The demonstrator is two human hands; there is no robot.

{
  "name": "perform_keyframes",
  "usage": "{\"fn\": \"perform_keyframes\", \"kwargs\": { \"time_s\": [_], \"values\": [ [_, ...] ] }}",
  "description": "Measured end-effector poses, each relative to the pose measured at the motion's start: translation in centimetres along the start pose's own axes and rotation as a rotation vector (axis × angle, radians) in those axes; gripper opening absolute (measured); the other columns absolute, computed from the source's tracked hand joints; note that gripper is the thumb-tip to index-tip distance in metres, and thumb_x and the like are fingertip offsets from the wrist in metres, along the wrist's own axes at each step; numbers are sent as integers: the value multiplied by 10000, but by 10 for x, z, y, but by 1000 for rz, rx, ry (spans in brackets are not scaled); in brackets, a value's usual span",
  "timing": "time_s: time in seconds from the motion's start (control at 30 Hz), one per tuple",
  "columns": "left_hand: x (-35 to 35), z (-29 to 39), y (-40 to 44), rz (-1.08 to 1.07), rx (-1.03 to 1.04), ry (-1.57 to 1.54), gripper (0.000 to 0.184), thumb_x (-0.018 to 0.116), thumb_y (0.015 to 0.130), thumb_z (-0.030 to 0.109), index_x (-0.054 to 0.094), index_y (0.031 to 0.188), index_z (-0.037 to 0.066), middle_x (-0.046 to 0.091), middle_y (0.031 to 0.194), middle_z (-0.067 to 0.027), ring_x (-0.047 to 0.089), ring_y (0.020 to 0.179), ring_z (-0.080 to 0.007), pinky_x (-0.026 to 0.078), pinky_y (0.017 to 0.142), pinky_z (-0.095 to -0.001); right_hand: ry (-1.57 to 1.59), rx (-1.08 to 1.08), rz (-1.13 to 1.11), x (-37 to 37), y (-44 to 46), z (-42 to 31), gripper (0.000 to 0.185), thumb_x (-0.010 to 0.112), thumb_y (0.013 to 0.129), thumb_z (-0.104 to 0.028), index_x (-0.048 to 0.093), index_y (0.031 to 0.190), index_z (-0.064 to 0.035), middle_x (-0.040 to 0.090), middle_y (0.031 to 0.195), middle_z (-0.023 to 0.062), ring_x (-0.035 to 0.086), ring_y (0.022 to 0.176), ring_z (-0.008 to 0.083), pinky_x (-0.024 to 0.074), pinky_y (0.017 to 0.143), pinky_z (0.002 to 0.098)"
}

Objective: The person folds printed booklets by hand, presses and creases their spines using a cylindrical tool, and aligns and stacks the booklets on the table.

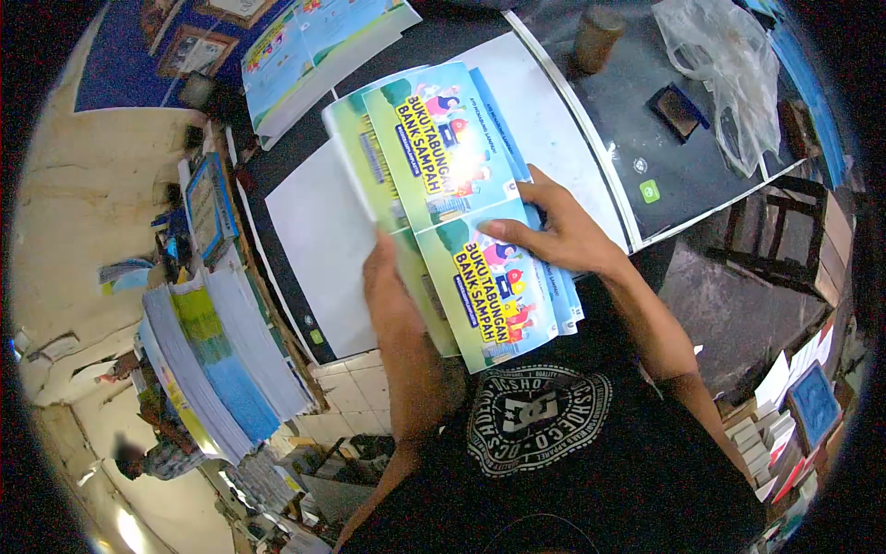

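Note:
A fanned bundle of printed cover sheets [452, 208] is held up above the table, close to my chest. Each sheet bears the words "Buku Tabungan Bank Sampah" on a green, blue and cartoon design. My right hand [558, 226] grips the bundle's right edge, thumb on the top sheet and the other fingers partly underneath. Along the left edge, my left hand [392, 291] is closed against the sheets, slightly blurred, with its fingers partly hidden. The sheets lie offset from one another, so several edges show at both sides.
Plain white sheets [318, 249] lie on the black table. More printed sheets [318, 51] are stacked at its far left. Toward the right are a brown cup [598, 39], a dark ink pad [678, 113] and a plastic bag [729, 74]. A tall paper pile [221, 360] stands left.

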State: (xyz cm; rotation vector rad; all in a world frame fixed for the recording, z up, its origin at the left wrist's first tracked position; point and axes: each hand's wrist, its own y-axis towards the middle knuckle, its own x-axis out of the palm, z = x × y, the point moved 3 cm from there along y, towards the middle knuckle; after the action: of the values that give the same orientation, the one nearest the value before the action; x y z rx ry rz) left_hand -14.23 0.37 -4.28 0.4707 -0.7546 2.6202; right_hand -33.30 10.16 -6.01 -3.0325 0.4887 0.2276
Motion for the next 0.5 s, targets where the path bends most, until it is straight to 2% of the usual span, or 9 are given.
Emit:
{"fn": "perform_keyframes", "kwargs": {
  "time_s": [0.13, 0.2, 0.23, 0.27, 0.33, 0.37, 0.47, 0.5],
  "values": [
    [-18, 42, -7, 121, 129, -114, 464, 382, 1060, 359, 530, 1303, -8, 664, 1148, -163, 672, 994, -293, 554, 856, -427, 11, 0, 3, -2, 1, 8, 492, 711, 883, -315, 624, 1268, -19, 560, 1183, 237, 584, 1101, 378, 453, 981, 422],
    [-23, 64, -17, 113, 219, -190, 454, 380, 1061, 351, 524, 1300, -6, 662, 1146, -165, 669, 996, -294, 550, 866, -425, 58, -92, 180, 3, 1, 4, 473, 693, 881, -227, 602, 1313, -58, 561, 1175, 239, 584, 1086, 385, 452, 977, 432],
    [-27, 71, -22, 115, 269, -230, 448, 379, 1061, 347, 522, 1298, -5, 661, 1145, -166, 667, 997, -294, 548, 870, -424, 24, -114, 184, 6, 3, 2, 470, 687, 878, -195, 599, 1325, -78, 559, 1177, 239, 584, 1085, 388, 451, 979, 435],
    [-28, 73, -25, 61, 290, -204, 425, 384, 1064, 318, 516, 1305, -6, 652, 1170, -165, 666, 1009, -282, 551, 879, -414, -9, -136, 188, 8, 4, 0, 474, 681, 875, -163, 596, 1337, -99, 557, 1179, 240, 583, 1084, 391, 450, 980, 438],
    [-30, 76, -30, -48, 330, -156, 382, 394, 1070, 260, 503, 1319, -8, 633, 1219, -162, 664, 1033, -257, 556, 898, -393, -202, -132, 42, 5, 4, -2, 478, 675, 866, -122, 607, 1339, -143, 549, 1195, 240, 581, 1096, 396, 447, 991, 442],
    [-40, 72, -28, -143, 345, -61, 404, 399, 1065, 305, 525, 1301, 2, 642, 1192, -168, 672, 1009, -240, 564, 870, -378, -247, -174, 38, 6, 4, 1, 451, 682, 879, -159, 625, 1326, -188, 529, 1219, 252, 576, 1110, 400, 445, 1003, 434],
    [-22, 53, -16, 80, 123, -39, 444, 403, 1056, 362, 561, 1224, -18, 693, 1025, -155, 701, 841, -269, 589, 756, -395, -217, -107, 39, 8, -1, -8, 415, 675, 899, -186, 636, 1311, -179, 515, 1230, 266, 564, 1116, 406, 442, 1005, 436],
    [6, 46, -18, 174, 178, -55, 437, 422, 1053, 350, 573, 1214, -27, 690, 1038, -158, 702, 858, -249, 592, 749, -370, -253, -137, 37, 7, -1, -8, 417, 659, 929, -318, 638, 1299, -126, 516, 1216, 280, 557, 1105, 404, 443, 993, 440]
  ]
}}
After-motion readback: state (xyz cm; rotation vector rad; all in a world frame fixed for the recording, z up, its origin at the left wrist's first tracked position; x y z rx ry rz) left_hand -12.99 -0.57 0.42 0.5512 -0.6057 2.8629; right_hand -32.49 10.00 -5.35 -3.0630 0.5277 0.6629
